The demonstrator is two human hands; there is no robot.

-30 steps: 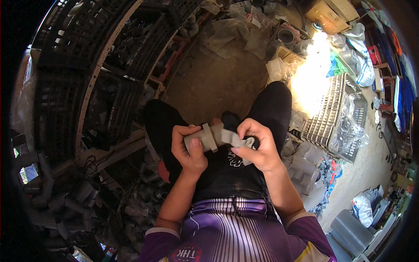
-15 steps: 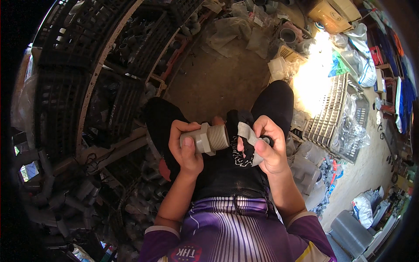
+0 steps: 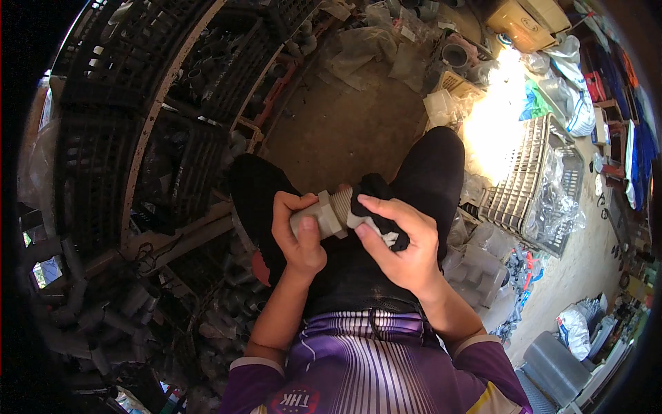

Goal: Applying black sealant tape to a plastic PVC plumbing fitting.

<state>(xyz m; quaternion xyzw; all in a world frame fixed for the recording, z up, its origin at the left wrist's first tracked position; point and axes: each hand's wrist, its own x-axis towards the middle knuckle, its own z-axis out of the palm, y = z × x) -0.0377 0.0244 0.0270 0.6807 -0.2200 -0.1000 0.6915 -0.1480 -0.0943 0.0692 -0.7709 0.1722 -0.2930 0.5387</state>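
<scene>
My left hand is wrapped round a grey plastic threaded pipe fitting with a hexagonal collar. The fitting lies sideways above my lap, its threaded end facing right. My right hand grips a bunched black and white cloth. The cloth is pressed against the threaded end and covers part of it. Folds of the cloth and my fingers hide the fitting's open mouth.
Black plastic crates of pipe fittings stand on a rack at the left, above a heap of dark fittings. At the right are a pale crate with clear plastic bags and a cardboard box. Crumpled plastic sheeting lies ahead on the floor.
My right hand has moved left with the cloth, bringing it onto the threaded end. The fitting has shifted slightly right in my left hand.
</scene>
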